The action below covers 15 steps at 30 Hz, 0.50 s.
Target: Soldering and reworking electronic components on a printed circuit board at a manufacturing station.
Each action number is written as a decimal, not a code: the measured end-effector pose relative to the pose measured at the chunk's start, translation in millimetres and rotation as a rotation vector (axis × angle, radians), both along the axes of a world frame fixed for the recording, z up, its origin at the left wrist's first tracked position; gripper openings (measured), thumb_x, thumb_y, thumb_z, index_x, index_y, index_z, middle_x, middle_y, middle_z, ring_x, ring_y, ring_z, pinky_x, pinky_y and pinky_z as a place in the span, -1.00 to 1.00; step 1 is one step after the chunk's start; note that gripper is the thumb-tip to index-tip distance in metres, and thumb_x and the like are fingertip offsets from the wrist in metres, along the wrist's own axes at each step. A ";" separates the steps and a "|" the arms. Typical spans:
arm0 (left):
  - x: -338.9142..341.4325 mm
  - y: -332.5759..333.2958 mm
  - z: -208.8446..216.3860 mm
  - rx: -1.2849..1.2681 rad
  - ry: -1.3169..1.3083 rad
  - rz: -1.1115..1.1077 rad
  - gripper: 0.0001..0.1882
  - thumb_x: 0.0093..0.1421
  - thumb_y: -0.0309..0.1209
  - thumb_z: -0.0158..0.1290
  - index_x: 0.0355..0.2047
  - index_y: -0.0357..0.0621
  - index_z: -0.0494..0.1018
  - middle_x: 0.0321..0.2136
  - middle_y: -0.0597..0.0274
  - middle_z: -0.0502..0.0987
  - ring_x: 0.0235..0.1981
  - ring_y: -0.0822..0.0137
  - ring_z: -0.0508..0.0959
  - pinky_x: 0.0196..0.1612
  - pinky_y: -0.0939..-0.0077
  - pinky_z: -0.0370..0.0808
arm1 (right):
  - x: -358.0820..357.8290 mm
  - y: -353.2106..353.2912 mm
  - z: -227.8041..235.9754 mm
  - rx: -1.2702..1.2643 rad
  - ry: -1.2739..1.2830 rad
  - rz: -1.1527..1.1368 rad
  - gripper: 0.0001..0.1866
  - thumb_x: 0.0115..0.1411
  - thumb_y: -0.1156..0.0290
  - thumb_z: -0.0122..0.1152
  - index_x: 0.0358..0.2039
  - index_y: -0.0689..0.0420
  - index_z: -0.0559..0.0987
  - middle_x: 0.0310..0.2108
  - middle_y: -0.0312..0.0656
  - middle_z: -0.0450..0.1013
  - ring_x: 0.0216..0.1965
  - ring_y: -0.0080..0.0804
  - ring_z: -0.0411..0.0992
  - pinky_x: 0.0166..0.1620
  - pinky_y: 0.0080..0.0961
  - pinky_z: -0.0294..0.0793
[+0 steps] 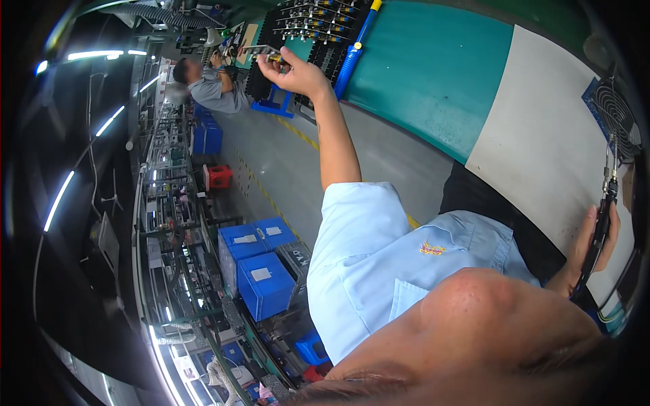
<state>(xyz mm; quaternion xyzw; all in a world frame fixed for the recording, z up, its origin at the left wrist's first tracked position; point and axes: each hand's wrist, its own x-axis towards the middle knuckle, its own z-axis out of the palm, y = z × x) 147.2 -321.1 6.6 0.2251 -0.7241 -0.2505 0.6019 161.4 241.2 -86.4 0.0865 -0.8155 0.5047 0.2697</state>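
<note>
My left hand (292,73) is stretched out at the top left, its fingers pinched on a small metallic part (261,50) with a slim rod and a bit of yellow. Just behind it stands a black rack (332,62) carrying rows of small metal-and-yellow parts (313,21). At the far right, my right hand (613,237) wraps round a black-handled tool (597,237) with two slim metal tips pointing away from me. Beyond those tips is a dark round piece with concentric rings (615,114). The tool's exact kind is not clear.
The bench has a green mat (426,68) and a white sheet (542,149). A blue-and-yellow bar (353,57) runs beside the rack. Another person (215,88) works at the far left. Blue bins (266,284) and a red stool (219,177) stand on the floor.
</note>
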 end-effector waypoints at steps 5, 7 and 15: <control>24.0 75.0 33.7 -0.045 0.237 -0.088 -0.53 0.40 -0.35 -0.11 0.26 -0.16 0.12 0.05 0.02 0.35 -0.02 0.29 0.45 -0.04 0.48 0.46 | -0.5 2.7 -3.5 0.020 0.004 -0.012 -0.61 0.17 0.62 0.27 0.03 0.33 0.47 -0.13 0.00 0.49 -0.24 -0.33 0.48 -0.14 -0.55 0.49; 25.6 103.0 39.8 0.167 0.411 -0.270 -0.60 0.42 -0.33 -0.14 0.21 -0.17 0.18 0.00 0.08 0.38 -0.09 0.34 0.46 -0.06 0.50 0.46 | -1.1 4.5 -5.1 0.012 0.013 -0.005 -0.61 0.18 0.61 0.27 0.03 0.34 0.47 -0.14 0.00 0.50 -0.24 -0.34 0.48 -0.14 -0.55 0.48; -35.0 175.6 2.7 0.845 -0.187 -0.770 -0.57 0.38 -0.24 -0.05 0.10 -0.32 0.38 0.02 0.14 0.49 0.03 0.36 0.45 0.11 0.50 0.35 | -2.8 8.0 -7.4 0.015 0.058 -0.024 -0.63 0.19 0.58 0.28 0.02 0.31 0.49 -0.19 -0.06 0.53 -0.27 -0.39 0.50 -0.15 -0.57 0.50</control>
